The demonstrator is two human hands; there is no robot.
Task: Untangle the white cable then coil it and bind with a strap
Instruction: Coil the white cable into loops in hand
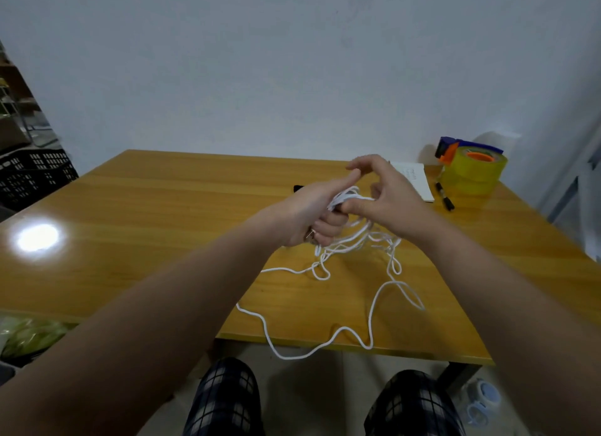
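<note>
Both hands hold the white cable above table centre.
Cable (pixel 348 197) slack loops over the near table (pixel 162 208) edge at 6 o'clock and runs, tangled, up to the hands. Left hand (pixel 312 214), fingers curled, grips a bunch of loops. Right hand (pixel 390 198), touching it at 3 o'clock, pinches strands with its thumb, index finger raised. Pen (pixel 445 197), notepad (pixel 416 179) and tape (pixel 473 175) lie at 2 o'clock.
</note>
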